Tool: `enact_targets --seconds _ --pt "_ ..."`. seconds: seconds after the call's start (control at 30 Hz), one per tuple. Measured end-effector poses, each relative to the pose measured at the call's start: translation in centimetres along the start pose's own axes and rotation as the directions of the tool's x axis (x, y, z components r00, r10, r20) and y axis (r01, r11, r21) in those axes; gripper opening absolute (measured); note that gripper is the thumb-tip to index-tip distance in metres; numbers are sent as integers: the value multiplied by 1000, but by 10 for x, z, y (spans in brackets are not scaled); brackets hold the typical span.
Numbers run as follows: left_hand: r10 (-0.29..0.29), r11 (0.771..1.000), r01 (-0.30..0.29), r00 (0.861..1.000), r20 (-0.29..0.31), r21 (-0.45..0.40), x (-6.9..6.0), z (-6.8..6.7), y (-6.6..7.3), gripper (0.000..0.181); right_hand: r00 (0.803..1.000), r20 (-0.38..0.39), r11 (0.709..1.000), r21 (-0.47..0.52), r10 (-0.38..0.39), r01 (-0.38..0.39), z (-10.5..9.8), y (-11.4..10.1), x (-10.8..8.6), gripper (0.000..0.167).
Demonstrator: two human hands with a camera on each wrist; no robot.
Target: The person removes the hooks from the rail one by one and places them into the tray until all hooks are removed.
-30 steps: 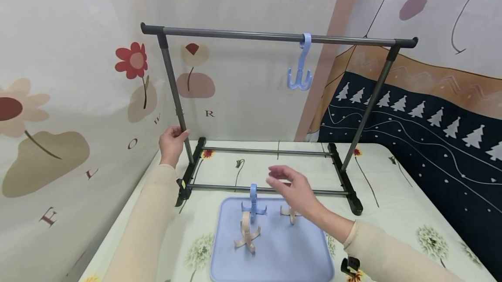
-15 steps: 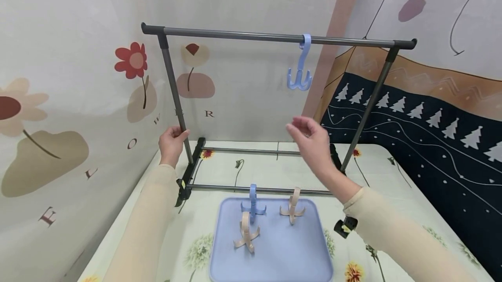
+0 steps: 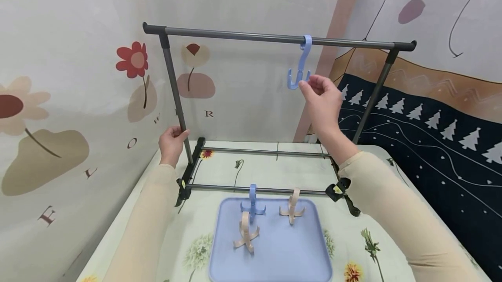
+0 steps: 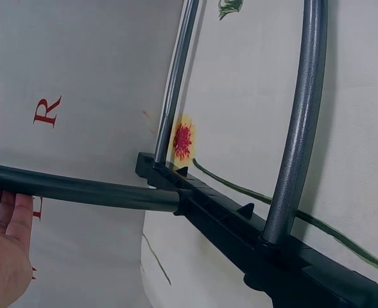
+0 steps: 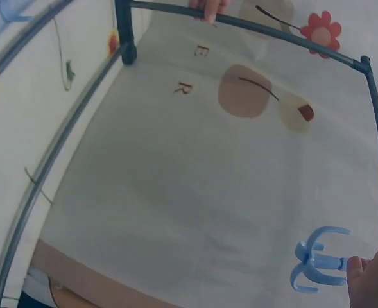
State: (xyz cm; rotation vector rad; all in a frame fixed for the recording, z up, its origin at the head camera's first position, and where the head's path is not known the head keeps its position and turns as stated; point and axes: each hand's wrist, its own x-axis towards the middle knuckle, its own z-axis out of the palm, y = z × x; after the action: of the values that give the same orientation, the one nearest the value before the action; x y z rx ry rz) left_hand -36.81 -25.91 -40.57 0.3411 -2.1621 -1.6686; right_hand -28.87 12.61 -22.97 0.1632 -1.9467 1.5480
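On the left, my left hand grips the grey upright post of a garment rack, its fingers behind the tube in the left wrist view. A blue four-prong hanging hook hangs from the rack's top rail, right of centre. My right hand is raised beside its lower prongs, thumb and fingers slightly bent with a gap between them. The fingers overlap the right prong in the head view; I cannot tell if they touch it. The hook also shows beside the hand in the right wrist view.
A light blue tray lies in front of the rack on a flower-print tablecloth. It bears another blue hook and two beige hooks, one nearer and one right. A printed wall stands close at left and behind.
My right hand has risen from above the tray, up and slightly right, to the hanging blue hook. My left hand has stayed on the post.
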Motion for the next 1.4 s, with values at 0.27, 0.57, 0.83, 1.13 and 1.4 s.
enact_targets --seconds 0.27,0.57,0.83,1.13,1.4 --pt "11 1000 -11 1000 -7 5 0 0 0 41 997 -64 999 -20 33 -35 8 -14 30 40" --pt "20 1000 -20 1000 -4 -1 1 1 0 38 988 -113 994 -25 106 -110 14 -18 54 41" --pt "13 1000 -13 1000 -4 0 -1 0 0 40 984 -119 985 -93 136 -147 23 -18 61 45" --pt "16 1000 -16 1000 -5 -11 -1 1 -1 40 983 -142 990 -67 116 -126 35 -16 63 43" --pt "13 1000 -13 1000 -5 -23 1 0 -2 38 980 -161 986 -96 121 -138 40 -14 65 42"
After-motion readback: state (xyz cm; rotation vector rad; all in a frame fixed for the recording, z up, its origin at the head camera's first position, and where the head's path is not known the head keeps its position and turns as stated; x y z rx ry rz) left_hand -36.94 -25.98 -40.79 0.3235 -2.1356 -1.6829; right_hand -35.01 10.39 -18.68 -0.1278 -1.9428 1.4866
